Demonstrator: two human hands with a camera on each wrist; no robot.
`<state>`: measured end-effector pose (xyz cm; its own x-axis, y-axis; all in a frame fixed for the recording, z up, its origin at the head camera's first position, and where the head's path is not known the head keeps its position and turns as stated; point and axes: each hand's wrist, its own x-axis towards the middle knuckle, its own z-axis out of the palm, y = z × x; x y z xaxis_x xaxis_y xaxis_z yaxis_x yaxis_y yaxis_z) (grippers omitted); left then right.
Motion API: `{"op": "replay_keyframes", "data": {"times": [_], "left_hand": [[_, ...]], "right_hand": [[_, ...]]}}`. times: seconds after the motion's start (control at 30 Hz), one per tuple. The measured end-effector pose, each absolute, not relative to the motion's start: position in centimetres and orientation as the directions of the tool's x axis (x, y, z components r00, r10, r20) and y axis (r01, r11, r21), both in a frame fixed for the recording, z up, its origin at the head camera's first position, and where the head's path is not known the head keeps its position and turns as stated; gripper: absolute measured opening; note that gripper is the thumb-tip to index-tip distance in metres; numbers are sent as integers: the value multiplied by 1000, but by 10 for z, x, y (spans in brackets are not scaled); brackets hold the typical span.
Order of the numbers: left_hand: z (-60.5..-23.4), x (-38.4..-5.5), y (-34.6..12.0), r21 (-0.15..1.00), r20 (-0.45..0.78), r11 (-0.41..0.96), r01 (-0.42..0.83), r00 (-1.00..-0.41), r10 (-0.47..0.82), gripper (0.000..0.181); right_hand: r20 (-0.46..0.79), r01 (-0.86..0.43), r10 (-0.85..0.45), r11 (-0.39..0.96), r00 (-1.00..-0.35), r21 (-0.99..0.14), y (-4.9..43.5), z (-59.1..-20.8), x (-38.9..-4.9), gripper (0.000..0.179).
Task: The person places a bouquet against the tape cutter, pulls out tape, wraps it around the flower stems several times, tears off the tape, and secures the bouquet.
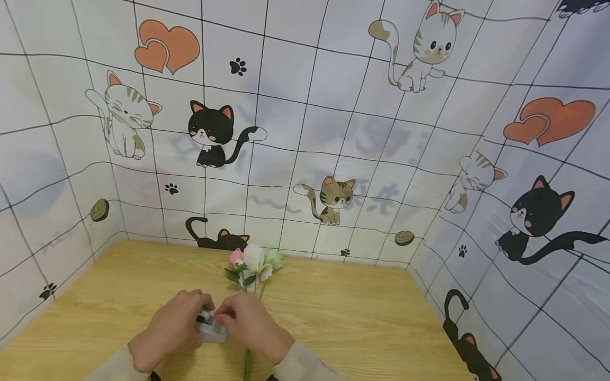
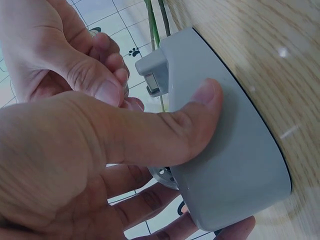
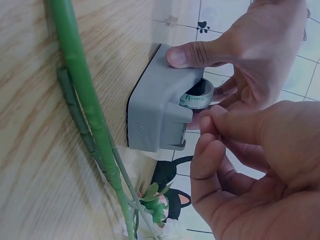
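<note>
A grey tape dispenser (image 1: 213,334) stands on the wooden table, its cutter end away from the left wrist camera. My left hand (image 1: 172,324) grips it, the thumb pressed along one side in the left wrist view and fingers on the far side. A small tape roll (image 3: 197,101) sits in it. Close by the roll, my right hand (image 1: 254,321) pinches with thumb and forefinger at the tape's end; the clear strip itself is hardly visible between the fingertips. The right hand's other fingers are curled.
Artificial flowers (image 1: 254,260), pink, white and pale green, lie on the table (image 1: 343,317) beyond the hands. Their green stems (image 3: 90,100) run beside the dispenser and under the right forearm. A cat-print cloth (image 1: 286,132) walls the table's back and sides.
</note>
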<state>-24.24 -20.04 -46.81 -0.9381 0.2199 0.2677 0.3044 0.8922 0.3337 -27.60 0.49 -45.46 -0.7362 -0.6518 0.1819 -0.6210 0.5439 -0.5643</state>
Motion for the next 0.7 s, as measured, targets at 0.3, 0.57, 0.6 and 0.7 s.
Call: {"op": "replay_keyframes", "data": {"times": [0.3, 0.57, 0.6, 0.7], "left_hand": [[-463, -246, -197, 346, 229, 898, 272, -953, 201, 59], [-462, -249, -196, 374, 174, 897, 234, -968, 180, 63], [-463, -249, -196, 376, 171, 897, 232, -969, 179, 63], [-463, -249, -195, 381, 167, 897, 225, -971, 173, 62]], "right_hand": [[116, -504, -595, 542, -795, -672, 9, -455, -278, 13], [51, -403, -544, 552, -838, -730, 11, -451, -281, 12], [42, -388, -540, 546, -841, -742, 11, -451, -281, 10], [33, -366, -534, 531, -845, -764, 12, -450, -281, 4]]}}
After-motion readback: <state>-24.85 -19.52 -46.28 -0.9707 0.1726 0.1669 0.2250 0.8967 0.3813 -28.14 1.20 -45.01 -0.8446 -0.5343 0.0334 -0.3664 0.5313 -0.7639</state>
